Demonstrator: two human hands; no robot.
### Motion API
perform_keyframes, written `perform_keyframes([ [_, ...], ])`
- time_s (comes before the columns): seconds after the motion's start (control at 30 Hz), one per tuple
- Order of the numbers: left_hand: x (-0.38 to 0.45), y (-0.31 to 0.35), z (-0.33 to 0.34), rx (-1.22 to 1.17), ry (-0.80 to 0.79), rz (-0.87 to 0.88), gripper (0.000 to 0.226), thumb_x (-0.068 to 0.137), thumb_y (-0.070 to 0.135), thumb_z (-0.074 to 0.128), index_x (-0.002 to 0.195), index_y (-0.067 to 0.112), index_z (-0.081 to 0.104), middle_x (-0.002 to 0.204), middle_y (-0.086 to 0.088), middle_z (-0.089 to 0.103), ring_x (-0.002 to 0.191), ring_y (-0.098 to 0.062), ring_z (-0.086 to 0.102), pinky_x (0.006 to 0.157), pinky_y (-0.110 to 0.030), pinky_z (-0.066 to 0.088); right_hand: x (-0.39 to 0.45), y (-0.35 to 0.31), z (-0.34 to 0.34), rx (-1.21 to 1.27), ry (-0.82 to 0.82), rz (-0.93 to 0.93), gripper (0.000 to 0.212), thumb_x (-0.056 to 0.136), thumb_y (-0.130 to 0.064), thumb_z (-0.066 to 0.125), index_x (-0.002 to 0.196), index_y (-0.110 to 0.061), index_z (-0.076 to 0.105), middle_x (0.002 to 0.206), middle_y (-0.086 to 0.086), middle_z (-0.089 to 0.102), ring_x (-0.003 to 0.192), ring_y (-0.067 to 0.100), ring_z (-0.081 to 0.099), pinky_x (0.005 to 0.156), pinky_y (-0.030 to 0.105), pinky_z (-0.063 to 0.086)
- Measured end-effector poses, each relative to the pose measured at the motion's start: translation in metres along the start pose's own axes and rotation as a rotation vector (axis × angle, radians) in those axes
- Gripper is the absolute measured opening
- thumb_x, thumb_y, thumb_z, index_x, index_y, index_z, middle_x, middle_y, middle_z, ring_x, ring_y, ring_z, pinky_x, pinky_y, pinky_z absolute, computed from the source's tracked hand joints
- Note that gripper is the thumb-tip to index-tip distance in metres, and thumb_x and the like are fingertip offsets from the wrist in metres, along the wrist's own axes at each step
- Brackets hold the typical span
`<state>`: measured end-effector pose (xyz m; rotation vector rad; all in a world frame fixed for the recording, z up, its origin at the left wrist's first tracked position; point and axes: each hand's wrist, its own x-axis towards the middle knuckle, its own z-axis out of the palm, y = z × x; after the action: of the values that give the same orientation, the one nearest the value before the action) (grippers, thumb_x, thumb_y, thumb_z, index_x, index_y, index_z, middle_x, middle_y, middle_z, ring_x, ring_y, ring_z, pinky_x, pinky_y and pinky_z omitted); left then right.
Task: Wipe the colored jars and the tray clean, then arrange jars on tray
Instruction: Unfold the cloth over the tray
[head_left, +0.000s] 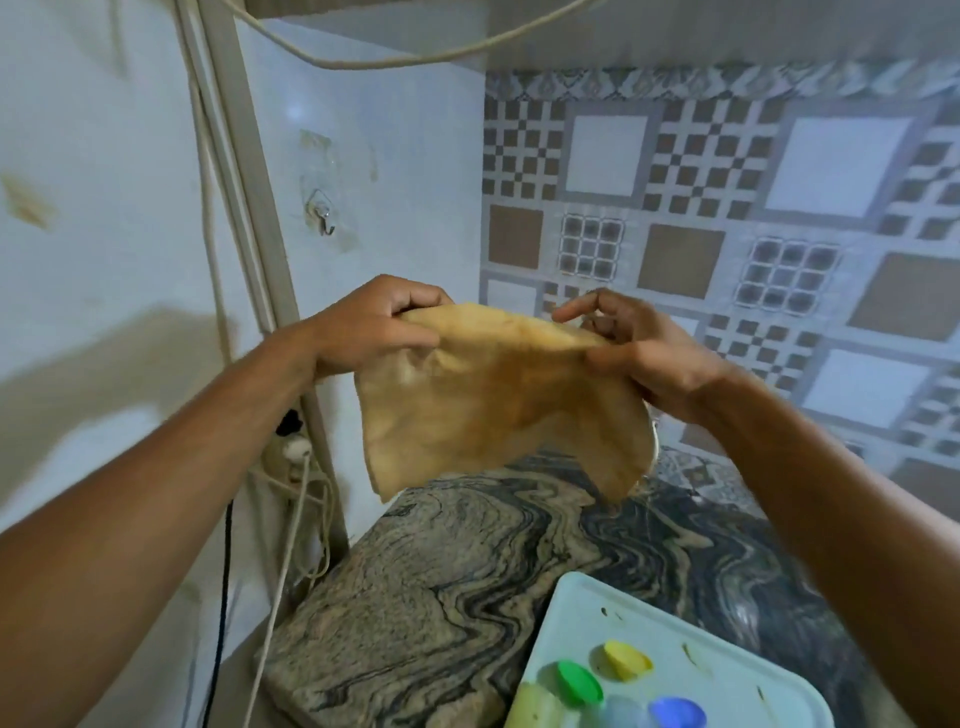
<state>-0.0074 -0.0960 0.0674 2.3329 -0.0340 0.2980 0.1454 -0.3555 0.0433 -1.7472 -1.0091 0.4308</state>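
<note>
I hold a stained yellowish cloth (498, 395) up in the air with both hands, above the marbled counter. My left hand (371, 330) pinches its upper left edge; my right hand (639, 348) grips its upper right edge. Low at the right, a pale blue tray (727, 639) with a few dirt specks lies on the counter. On it stand jars with a yellow lid (627, 660), a green lid (579, 683) and a blue lid (678, 713). The jars are cut off by the frame's bottom edge.
The swirled stone counter (441, 587) ends at a left edge near cables and a plug socket (291, 441). A white wall with a hook (323, 215) stands at the left, patterned tiles (727, 234) behind. A cord loops overhead.
</note>
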Motion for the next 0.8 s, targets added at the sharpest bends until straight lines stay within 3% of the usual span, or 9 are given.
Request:
perform_keyframes([
  [0.03, 0.001, 0.003, 0.008, -0.050, -0.047, -0.011, 0.039, 0.077, 0.040, 0.076, 0.099, 0.007, 0.078, 0.095, -0.014, 0.075, 0.087, -0.030, 0.072, 0.083, -0.045, 0.056, -0.008, 0.001, -0.004, -0.028, -0.021, -0.004, 0.045, 0.076, -0.024, 0.073, 0.121, -0.025, 0.066, 0.118, 0.021, 0.066, 0.107, 0.034, 0.068, 0.091, 0.047, 0.061],
  [0.1, 0.003, 0.011, 0.026, -0.075, -0.167, -0.037, 0.032, 0.089, 0.055, 0.074, 0.088, 0.025, 0.084, 0.086, 0.001, 0.080, 0.084, -0.017, 0.077, 0.078, -0.032, 0.058, -0.023, 0.003, -0.009, -0.052, -0.049, 0.001, 0.043, 0.075, -0.025, 0.074, 0.118, -0.020, 0.071, 0.115, 0.017, 0.071, 0.105, 0.032, 0.071, 0.090, 0.041, 0.061],
  [0.17, 0.004, 0.019, 0.043, -0.074, -0.257, -0.025, 0.029, 0.096, 0.046, 0.066, 0.074, 0.035, 0.082, 0.071, 0.013, 0.076, 0.068, -0.004, 0.073, 0.065, -0.023, 0.054, -0.034, 0.005, -0.012, -0.025, -0.074, 0.020, 0.034, 0.078, -0.023, 0.073, 0.109, -0.008, 0.075, 0.106, 0.016, 0.075, 0.095, 0.032, 0.073, 0.082, 0.036, 0.060],
  [0.27, 0.006, 0.026, 0.061, -0.168, -0.283, 0.011, 0.023, 0.098, 0.029, 0.067, 0.080, 0.030, 0.082, 0.080, 0.012, 0.076, 0.076, -0.008, 0.074, 0.072, -0.021, 0.055, -0.052, 0.006, -0.016, -0.041, -0.096, 0.024, 0.006, 0.091, -0.015, 0.076, 0.090, -0.009, 0.079, 0.089, 0.014, 0.075, 0.079, 0.028, 0.071, 0.068, 0.033, 0.059],
  [0.4, 0.011, 0.031, 0.087, -0.229, -0.286, 0.056, 0.019, 0.105, 0.021, 0.059, 0.094, 0.023, 0.074, 0.089, 0.010, 0.068, 0.092, -0.007, 0.065, 0.092, -0.029, 0.048, -0.080, 0.009, -0.021, 0.022, -0.060, 0.001, 0.016, 0.088, -0.027, 0.075, 0.086, -0.011, 0.078, 0.085, 0.010, 0.076, 0.076, 0.024, 0.073, 0.065, 0.030, 0.060],
  [0.47, 0.012, 0.035, 0.100, -0.308, -0.289, 0.060, 0.021, 0.107, 0.017, 0.054, 0.101, 0.021, 0.074, 0.090, 0.008, 0.066, 0.093, -0.009, 0.062, 0.091, -0.032, 0.051, -0.090, 0.012, -0.022, 0.037, -0.034, -0.044, 0.020, 0.088, -0.030, 0.074, 0.086, -0.011, 0.076, 0.083, 0.009, 0.074, 0.075, 0.021, 0.071, 0.064, 0.028, 0.059],
  [0.6, 0.011, 0.048, 0.125, -0.403, -0.282, 0.129, 0.031, 0.097, 0.040, 0.056, 0.098, 0.014, 0.074, 0.084, 0.005, 0.064, 0.084, -0.009, 0.063, 0.081, -0.027, 0.053, -0.110, 0.021, -0.025, 0.073, 0.060, -0.094, 0.035, 0.087, -0.042, 0.077, 0.092, -0.007, 0.074, 0.082, 0.010, 0.069, 0.075, 0.023, 0.067, 0.064, 0.028, 0.055],
  [0.73, 0.012, 0.063, 0.147, -0.578, -0.274, 0.142, 0.052, 0.091, 0.044, 0.058, 0.111, -0.004, 0.067, 0.092, -0.006, 0.065, 0.086, -0.018, 0.062, 0.083, -0.030, 0.054, -0.127, 0.035, -0.023, 0.167, 0.164, -0.127, 0.026, 0.085, -0.044, 0.077, 0.081, -0.019, 0.073, 0.075, -0.001, 0.066, 0.068, 0.014, 0.061, 0.060, 0.022, 0.048],
  [0.8, 0.013, 0.072, 0.157, -0.683, -0.286, 0.152, 0.039, 0.094, 0.039, 0.059, 0.107, 0.004, 0.069, 0.089, -0.001, 0.069, 0.084, -0.015, 0.066, 0.082, -0.026, 0.057, -0.135, 0.043, -0.018, 0.235, 0.213, -0.128, 0.026, 0.087, -0.043, 0.076, 0.083, -0.018, 0.071, 0.077, -0.001, 0.067, 0.069, 0.014, 0.062, 0.062, 0.022, 0.050],
])
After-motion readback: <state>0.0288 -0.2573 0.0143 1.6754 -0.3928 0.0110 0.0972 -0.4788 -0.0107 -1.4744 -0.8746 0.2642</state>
